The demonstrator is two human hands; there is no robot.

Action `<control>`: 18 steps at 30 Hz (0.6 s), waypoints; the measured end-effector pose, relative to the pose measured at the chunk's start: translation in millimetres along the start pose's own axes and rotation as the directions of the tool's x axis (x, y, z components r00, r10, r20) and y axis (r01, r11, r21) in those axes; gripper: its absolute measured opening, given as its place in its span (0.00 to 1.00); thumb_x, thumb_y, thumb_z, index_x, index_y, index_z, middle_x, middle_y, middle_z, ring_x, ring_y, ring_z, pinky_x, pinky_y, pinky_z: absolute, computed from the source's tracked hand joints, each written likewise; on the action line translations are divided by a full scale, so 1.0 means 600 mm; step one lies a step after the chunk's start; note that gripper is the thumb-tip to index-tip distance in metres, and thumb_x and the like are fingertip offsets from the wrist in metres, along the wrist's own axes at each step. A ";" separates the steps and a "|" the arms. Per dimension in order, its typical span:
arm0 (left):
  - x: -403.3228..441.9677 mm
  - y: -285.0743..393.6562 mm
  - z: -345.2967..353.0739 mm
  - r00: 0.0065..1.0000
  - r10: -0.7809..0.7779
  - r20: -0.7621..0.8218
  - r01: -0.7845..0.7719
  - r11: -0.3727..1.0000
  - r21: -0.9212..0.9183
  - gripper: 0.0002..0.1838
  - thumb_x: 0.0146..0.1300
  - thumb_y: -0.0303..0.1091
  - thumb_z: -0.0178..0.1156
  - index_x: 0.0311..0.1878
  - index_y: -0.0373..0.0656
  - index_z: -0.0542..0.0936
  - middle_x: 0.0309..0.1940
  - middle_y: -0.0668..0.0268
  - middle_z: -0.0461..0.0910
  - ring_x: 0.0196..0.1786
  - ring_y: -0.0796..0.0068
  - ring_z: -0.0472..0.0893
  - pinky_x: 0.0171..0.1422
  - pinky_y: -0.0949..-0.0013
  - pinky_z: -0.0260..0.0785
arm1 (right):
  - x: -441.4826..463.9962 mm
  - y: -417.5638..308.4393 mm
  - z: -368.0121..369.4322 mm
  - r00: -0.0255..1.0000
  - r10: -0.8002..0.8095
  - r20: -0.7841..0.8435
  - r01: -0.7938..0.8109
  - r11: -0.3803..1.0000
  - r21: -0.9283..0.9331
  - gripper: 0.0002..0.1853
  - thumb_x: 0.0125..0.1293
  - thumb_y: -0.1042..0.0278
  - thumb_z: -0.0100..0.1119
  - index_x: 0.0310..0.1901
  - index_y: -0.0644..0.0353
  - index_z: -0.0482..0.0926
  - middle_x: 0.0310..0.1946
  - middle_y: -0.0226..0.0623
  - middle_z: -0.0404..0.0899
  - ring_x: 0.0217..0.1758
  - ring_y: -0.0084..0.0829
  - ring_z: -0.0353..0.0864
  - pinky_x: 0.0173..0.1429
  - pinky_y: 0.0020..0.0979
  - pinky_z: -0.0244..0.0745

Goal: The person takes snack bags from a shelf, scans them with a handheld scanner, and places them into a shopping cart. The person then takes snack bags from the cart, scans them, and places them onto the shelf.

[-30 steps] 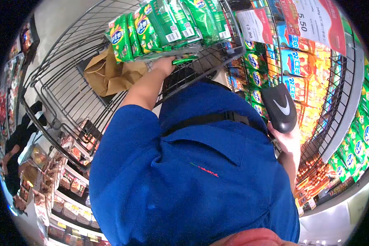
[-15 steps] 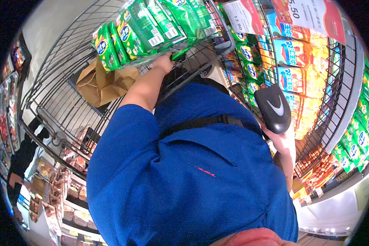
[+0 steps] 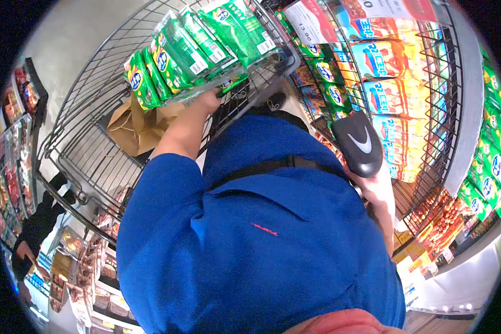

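Observation:
My left hand (image 3: 207, 102) is closed on the lower edge of a clear plastic bundle of green snack bags (image 3: 178, 61), its fingertips partly hidden beneath. The bundle rests over the far part of a wire shopping cart (image 3: 89, 147), with several bags standing side by side. Beside my waist on the right, my right hand (image 3: 367, 181) is wrapped around what looks like a black handheld scanner (image 3: 357, 143) with a pale curved mark. Its fingers are mostly hidden behind the device.
A brown paper bag (image 3: 131, 128) lies in the cart. To the right, a wire rack holds orange snack bags (image 3: 392, 94) and more green bags (image 3: 334, 92), with price signs (image 3: 309, 25) above. At far left, a person in dark sleeves (image 3: 36, 228) stands near packaged goods.
The rack and price signs have shifted left in view, and the scanner has moved slightly left too. My left hand and the green bundle sit a little lower and further left.

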State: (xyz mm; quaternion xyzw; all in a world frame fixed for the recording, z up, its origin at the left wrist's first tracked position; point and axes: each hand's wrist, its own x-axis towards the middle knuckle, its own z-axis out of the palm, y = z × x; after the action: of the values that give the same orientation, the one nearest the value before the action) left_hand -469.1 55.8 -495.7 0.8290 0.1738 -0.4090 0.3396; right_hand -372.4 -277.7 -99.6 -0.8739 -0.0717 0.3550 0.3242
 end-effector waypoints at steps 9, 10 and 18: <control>-0.151 0.121 -0.130 0.945 0.141 -0.294 -0.218 0.944 -0.248 0.16 0.65 0.40 0.52 0.47 0.39 0.78 0.42 0.57 0.82 0.45 0.62 0.81 0.53 0.66 0.71 | -0.008 0.053 -0.024 0.951 -0.307 -0.044 0.310 0.936 0.164 0.37 0.49 0.67 0.71 0.61 0.64 0.67 0.58 0.44 0.72 0.61 0.35 0.71 0.64 0.35 0.65; -0.170 0.146 -0.148 0.924 0.216 -0.316 -0.313 0.902 -0.299 0.15 0.66 0.39 0.52 0.47 0.39 0.78 0.40 0.58 0.82 0.44 0.67 0.81 0.52 0.67 0.71 | -0.014 0.055 -0.029 0.933 -0.341 -0.111 0.356 0.920 0.166 0.34 0.49 0.67 0.71 0.58 0.63 0.69 0.53 0.43 0.75 0.57 0.34 0.74 0.62 0.34 0.67; -0.356 0.525 -0.341 0.302 0.789 -0.535 -0.856 0.472 0.212 0.09 0.65 0.27 0.54 0.46 0.37 0.79 0.40 0.61 0.81 0.43 0.72 0.80 0.49 0.70 0.71 | -0.098 0.075 -0.086 0.917 -0.352 -0.187 0.398 0.836 0.378 0.37 0.48 0.75 0.69 0.62 0.62 0.65 0.61 0.43 0.69 0.65 0.34 0.67 0.69 0.35 0.59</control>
State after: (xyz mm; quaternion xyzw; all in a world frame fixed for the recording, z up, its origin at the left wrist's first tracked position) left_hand -305.8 -25.5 -104.1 0.8582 -0.1598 0.0999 0.4775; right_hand -386.1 -360.5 -66.0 -0.7737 -0.1480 0.2428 0.5662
